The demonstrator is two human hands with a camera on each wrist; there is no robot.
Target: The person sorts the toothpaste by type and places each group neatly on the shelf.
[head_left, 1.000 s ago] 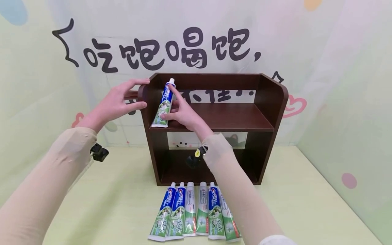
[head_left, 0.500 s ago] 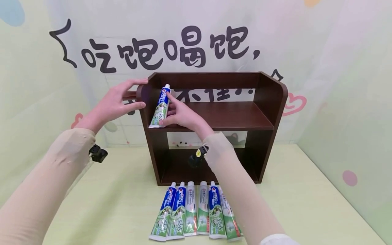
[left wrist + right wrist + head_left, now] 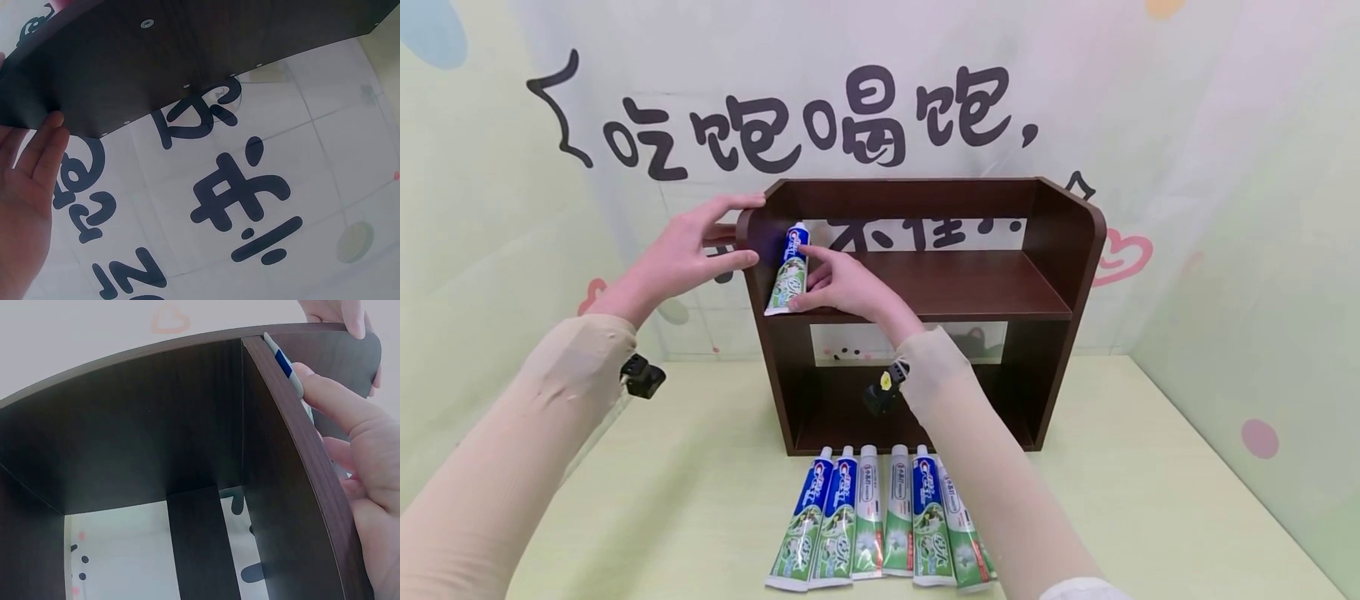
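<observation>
My left hand [image 3: 681,254] holds the upper left corner of a dark brown wooden shelf [image 3: 917,283]. In the left wrist view its fingers [image 3: 47,147] lie against the outer face of the side panel, and in the right wrist view a fingertip laps over the panel's edge. My right hand [image 3: 850,287] grips a blue and green toothpaste tube [image 3: 790,271] along its right side. The tube stands cap up on the upper board at the far left, leaning slightly. In the right wrist view only the tube's narrow edge [image 3: 284,364] shows above the board.
In front of the shelf several toothpaste tubes lie in a row on the pale table [image 3: 685,500], caps toward the shelf. Some are blue and green [image 3: 805,521], others white and green [image 3: 868,512]. My right forearm [image 3: 992,467] hides part of the rightmost ones. A printed wall sheet [image 3: 880,50] stands behind.
The tube in my right hand has gone down and slightly left, toward the left side panel, and its cap now sits lower. My left hand keeps its place on the shelf corner.
</observation>
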